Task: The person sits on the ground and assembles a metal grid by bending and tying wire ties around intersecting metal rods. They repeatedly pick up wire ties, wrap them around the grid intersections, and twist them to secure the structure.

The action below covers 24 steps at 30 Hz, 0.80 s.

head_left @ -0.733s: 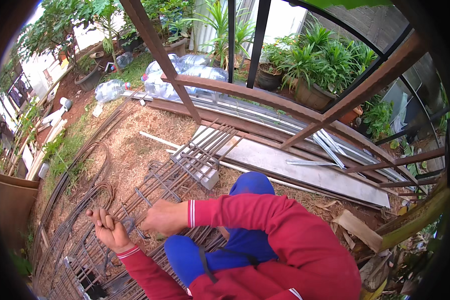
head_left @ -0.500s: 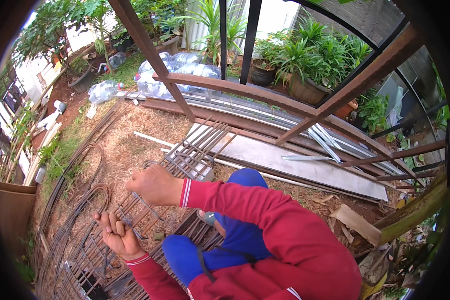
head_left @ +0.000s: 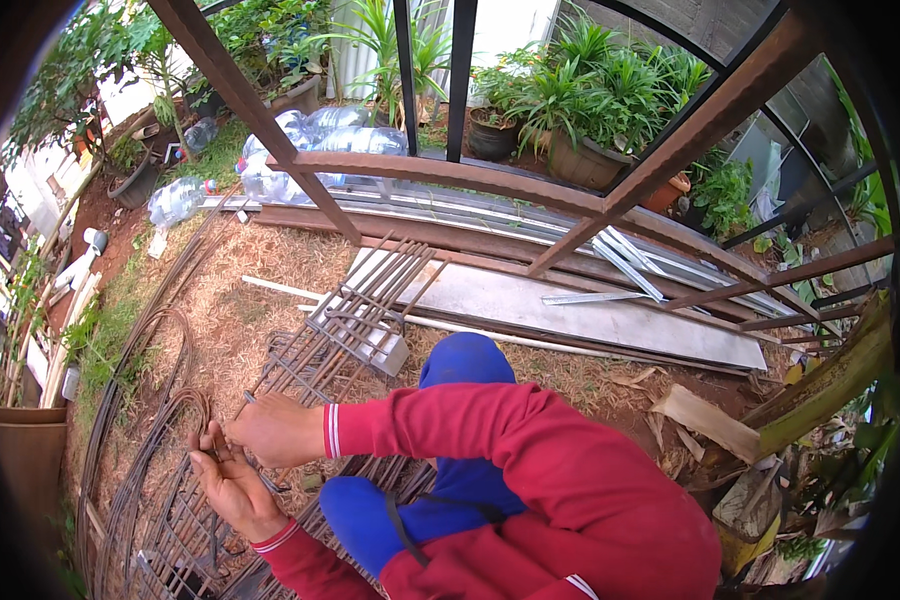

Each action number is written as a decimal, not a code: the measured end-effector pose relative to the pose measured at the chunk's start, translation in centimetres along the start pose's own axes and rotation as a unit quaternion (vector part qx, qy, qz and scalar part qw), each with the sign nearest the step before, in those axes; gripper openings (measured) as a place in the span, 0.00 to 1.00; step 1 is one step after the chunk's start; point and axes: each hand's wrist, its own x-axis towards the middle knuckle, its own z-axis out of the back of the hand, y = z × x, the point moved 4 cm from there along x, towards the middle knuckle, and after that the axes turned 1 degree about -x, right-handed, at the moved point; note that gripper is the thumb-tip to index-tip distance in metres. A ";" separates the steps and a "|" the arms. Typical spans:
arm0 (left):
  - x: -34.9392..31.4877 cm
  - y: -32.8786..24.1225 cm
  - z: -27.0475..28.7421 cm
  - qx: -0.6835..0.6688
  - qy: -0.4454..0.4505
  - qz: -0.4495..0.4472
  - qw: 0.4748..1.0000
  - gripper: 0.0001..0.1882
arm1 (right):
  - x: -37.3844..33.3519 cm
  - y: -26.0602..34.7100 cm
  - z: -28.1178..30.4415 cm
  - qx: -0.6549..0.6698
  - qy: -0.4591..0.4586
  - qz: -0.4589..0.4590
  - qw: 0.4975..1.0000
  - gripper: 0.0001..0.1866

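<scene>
Bright, diffuse daylight on my feed, shadows soft; the flat white upright panel [head_left: 513,62] is blown out, and the clear plastic bottles [head_left: 360,140] throw glints. I've got the bare left hand [head_left: 234,487] and bare right hand [head_left: 279,430] well lit, slightly soft. Fisheye bows the brown metal frame [head_left: 450,169]; corners go black.

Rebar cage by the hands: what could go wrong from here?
1. Scrape or pinch: the left hand and right hand are bare and close together over the steel, so a slip could hurt fingers.
2. Shift: the rebar cage lies across a pale block; a hard push might move it.
3. Poke: one blue-trousered knee is close beside rebar, so shifting weight could press it against steel.
</scene>
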 end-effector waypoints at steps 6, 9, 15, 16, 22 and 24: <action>5.8 -6.2 3.6 -0.232 0.193 -0.008 0.953 0.04 | -0.6 0.7 2.8 0.059 -0.136 0.091 0.985 0.03; 7.9 -7.1 5.4 -0.277 0.162 0.003 0.947 0.07 | -1.6 3.1 2.1 -0.022 -0.039 0.120 0.992 0.02; 4.8 -6.3 4.5 -0.360 0.257 0.073 0.894 0.09 | -0.3 3.5 5.4 0.032 -0.176 0.193 0.965 0.02; 4.6 -6.8 4.7 -0.341 0.233 0.051 0.909 0.09 | 0.2 2.9 5.6 0.001 -0.160 0.180 0.971 0.02; 8.6 -13.3 5.5 -0.291 0.251 -0.003 0.923 0.09 | -2.2 4.9 0.1 0.007 0.056 0.160 0.986 0.03; 9.2 -14.7 8.0 -0.282 0.202 0.005 0.938 0.10 | -3.4 5.7 -1.7 0.083 0.138 0.193 0.968 0.04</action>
